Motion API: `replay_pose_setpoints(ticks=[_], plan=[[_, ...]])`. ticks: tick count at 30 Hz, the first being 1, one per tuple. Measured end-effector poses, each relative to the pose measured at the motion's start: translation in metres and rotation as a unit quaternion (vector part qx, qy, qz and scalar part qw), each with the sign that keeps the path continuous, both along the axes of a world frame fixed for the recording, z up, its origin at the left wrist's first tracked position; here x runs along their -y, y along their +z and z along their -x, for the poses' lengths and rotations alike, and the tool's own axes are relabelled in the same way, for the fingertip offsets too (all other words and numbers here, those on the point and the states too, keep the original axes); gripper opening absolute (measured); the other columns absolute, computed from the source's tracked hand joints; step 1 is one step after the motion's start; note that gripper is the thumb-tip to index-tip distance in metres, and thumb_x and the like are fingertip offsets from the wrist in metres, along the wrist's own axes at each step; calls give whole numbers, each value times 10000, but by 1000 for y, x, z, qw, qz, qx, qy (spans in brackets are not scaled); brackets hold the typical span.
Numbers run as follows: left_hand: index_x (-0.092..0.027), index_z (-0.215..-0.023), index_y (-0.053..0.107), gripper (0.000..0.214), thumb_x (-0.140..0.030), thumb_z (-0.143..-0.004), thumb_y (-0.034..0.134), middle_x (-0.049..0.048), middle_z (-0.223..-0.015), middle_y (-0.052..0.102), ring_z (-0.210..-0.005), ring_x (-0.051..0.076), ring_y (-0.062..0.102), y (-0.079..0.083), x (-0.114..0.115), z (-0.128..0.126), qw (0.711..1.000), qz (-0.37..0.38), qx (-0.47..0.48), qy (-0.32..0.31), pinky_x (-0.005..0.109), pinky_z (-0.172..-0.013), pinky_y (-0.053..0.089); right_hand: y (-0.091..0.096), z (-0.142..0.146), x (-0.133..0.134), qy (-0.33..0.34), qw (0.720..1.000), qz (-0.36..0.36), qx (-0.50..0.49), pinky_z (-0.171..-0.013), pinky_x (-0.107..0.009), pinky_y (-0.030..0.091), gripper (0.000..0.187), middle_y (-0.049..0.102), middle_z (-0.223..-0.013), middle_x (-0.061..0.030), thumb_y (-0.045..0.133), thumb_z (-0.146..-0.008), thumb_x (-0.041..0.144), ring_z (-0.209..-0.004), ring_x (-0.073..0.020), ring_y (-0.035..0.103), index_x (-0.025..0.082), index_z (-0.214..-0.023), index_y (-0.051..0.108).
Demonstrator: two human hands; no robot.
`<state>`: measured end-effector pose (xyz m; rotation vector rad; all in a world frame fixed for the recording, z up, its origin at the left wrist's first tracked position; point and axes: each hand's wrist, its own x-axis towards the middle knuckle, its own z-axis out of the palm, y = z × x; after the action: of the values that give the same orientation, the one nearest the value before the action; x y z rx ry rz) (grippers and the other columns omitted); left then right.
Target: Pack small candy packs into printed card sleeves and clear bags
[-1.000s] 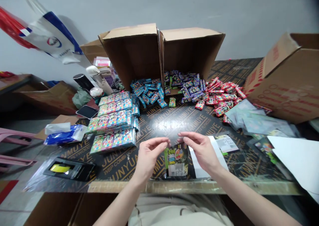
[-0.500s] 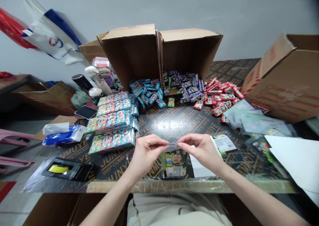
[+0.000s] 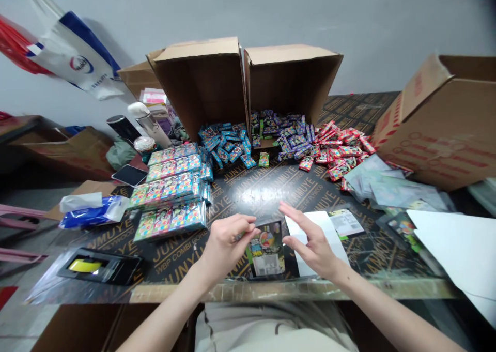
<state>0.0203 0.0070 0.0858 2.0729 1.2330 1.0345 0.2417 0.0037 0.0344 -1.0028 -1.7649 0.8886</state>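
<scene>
My left hand (image 3: 227,243) is closed, thumb pressed to bent fingers, above the table left of a dark printed bag (image 3: 267,254). Whatever may be inside that pinch is too small and hidden to name. On the other side of the bag, my right hand (image 3: 315,246) hovers with its fingers spread, holding nothing. The bag lies flat near the table's front edge and shows a colourful design and a pale label. Under my right hand lies a white sheet of paper (image 3: 327,228). A green-and-white label card (image 3: 346,223) is beside it.
Wrapped multi-packs (image 3: 170,220) are stacked at left. Small blue packs (image 3: 228,145), purple packs (image 3: 296,137) and red packs (image 3: 344,150) are heaped by two open cartons (image 3: 294,55). Clear sleeves (image 3: 411,189) lie right, near another carton (image 3: 437,129). A black tape-dispenser-like object (image 3: 120,272) sits front left.
Both hands were pinching a small clear strip between them. Now my right hand has let go, opened and moved apart; my left stays closed. The strip is no longer visible.
</scene>
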Motion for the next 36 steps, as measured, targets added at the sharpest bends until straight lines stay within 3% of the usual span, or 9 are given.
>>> replay_pose_setpoints(ticks=[3, 6, 12, 15, 18, 24, 28, 33, 36], plan=[[-207, -635, 680, 73, -217, -703, 659, 58, -777, 712, -748, 204, 659, -7, -2, 17, 996, 17, 37, 82, 309, -735, 504, -25, 7, 6, -21, 994, 107, -25, -981, -416, 351, 626, 491, -1291, -64, 597, -783, 270, -1145, -231, 479, 282, -1351, 334], [-191, -630, 683, 71, -250, -669, 688, 57, -780, 712, -763, 215, 659, -15, -3, 38, 979, 61, 86, 175, 332, -760, 512, -50, 26, 10, 64, 977, 201, 9, -831, -371, 449, 536, 653, -935, -39, 618, -753, 277, -882, -214, 597, 252, -1266, 466], [-143, -822, 658, 307, -313, -583, 749, 38, -774, 694, -714, 177, 654, -46, 10, 79, 903, 112, 203, 363, 309, -745, 533, -50, 57, -48, 59, 986, 150, 41, -565, -238, 431, 366, 588, -671, 21, 562, -787, 360, -602, -130, 544, 205, -1118, 562], [-144, -860, 635, 429, -354, -515, 781, 25, -707, 675, -623, 175, 649, -71, 29, 95, 896, 185, 160, 370, 284, -631, 547, -45, 61, -109, 25, 983, 75, 163, -734, -321, 437, 406, 646, -904, -48, 646, -704, 403, -819, -199, 571, 205, -1056, 600], [-169, -810, 650, 411, -418, -506, 771, 27, -696, 676, -609, 195, 647, -88, 44, 103, 900, 190, 63, 386, 284, -594, 543, -46, 73, -170, -62, 978, 46, 192, -933, -473, 275, 597, 524, -1213, -130, 695, -648, 390, -1136, -317, 392, 205, -1185, 510], [-189, -763, 672, 277, -434, -635, 687, 39, -707, 667, -646, 193, 628, -76, 40, 83, 928, 160, 69, 329, 251, -544, 516, -41, 111, -236, -148, 970, 64, 179, -969, -534, 88, 632, 529, -1169, -210, 671, -648, 300, -1195, -365, 287, 107, -1203, 438], [-175, -810, 688, 277, -402, -649, 691, 59, -802, 686, -762, 208, 638, -65, 24, 67, 926, 245, 143, 247, 265, -637, 530, -36, 113, -225, -141, 976, 108, 130, -952, -495, 189, 476, 581, -1081, -177, 601, -674, 282, -1140, -330, 383, 112, -1106, 496], [-153, -1058, 621, 461, -391, -670, 691, 103, -1002, 669, -871, 199, 629, -66, -7, 41, 826, 359, 368, 231, 275, -687, 523, -29, 97, -140, -2, 976, 215, 42, -724, -333, 445, 417, 653, -883, -61, 392, -811, 469, -782, -188, 607, 175, -1075, 526], [-123, -944, 654, 383, -429, -713, 645, 99, -922, 684, -759, 150, 628, -67, -25, 19, 782, 377, 468, 167, 230, -646, 493, -22, 81, -83, 164, 905, 373, -119, -693, -318, 469, 419, 658, -849, -62, 358, -850, 500, -743, -175, 625, 179, -1046, 542]])
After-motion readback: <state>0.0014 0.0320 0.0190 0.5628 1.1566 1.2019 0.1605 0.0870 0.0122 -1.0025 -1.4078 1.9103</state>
